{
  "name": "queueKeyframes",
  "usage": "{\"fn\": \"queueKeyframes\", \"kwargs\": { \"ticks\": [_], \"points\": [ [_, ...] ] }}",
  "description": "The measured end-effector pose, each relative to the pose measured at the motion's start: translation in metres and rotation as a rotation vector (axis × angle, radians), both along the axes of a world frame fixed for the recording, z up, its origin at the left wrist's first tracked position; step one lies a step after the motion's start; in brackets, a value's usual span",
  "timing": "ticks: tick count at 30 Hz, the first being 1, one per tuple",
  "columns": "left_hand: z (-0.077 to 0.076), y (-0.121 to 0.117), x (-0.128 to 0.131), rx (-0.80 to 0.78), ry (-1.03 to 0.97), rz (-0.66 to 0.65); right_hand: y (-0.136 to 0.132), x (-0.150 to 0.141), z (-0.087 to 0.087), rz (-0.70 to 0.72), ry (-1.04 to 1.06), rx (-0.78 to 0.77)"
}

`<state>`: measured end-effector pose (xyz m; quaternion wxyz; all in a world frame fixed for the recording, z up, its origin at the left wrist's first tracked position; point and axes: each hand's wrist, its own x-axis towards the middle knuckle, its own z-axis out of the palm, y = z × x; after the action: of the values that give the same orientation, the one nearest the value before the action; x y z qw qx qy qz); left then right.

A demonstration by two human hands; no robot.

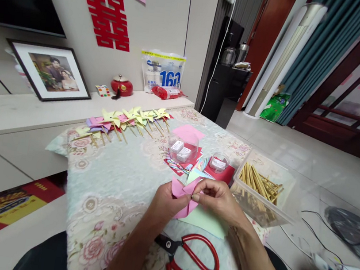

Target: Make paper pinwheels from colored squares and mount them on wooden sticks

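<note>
Floral cloth covers the table (pixel 107 174). At its far left edge lie finished paper pinwheels (pixel 132 117) on sticks. At near centre, the left hand (pixel 170 200) grips a pink paper piece (pixel 177 189) above red-handled scissors (pixel 187 259); the right hand (pixel 213 195) pinches its right side. Rightward, a clear bin (pixel 249 190) holds sticks (pixel 260 184).

A framed photograph (pixel 61 74) is propped at left, beside a puzzle cube (pixel 102 91). A teal curtain (pixel 325 52) is seen at upper right.
</note>
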<state>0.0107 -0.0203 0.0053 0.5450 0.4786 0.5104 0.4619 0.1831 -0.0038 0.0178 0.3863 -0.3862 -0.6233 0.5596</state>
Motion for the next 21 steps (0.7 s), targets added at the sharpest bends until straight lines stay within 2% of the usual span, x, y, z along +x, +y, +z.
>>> {"fn": "queueKeyframes", "kwargs": {
  "ticks": [7, 21],
  "points": [
    [-0.0019, 0.0018, -0.0011, 0.002, 0.023, -0.013, 0.0008, -0.0006, -0.0019, 0.011, 0.016, -0.077],
    [-0.0037, 0.0020, 0.0003, -0.023, 0.042, 0.051, -0.0001, -0.0045, -0.0072, -0.057, -0.034, -0.074]
  ]
}}
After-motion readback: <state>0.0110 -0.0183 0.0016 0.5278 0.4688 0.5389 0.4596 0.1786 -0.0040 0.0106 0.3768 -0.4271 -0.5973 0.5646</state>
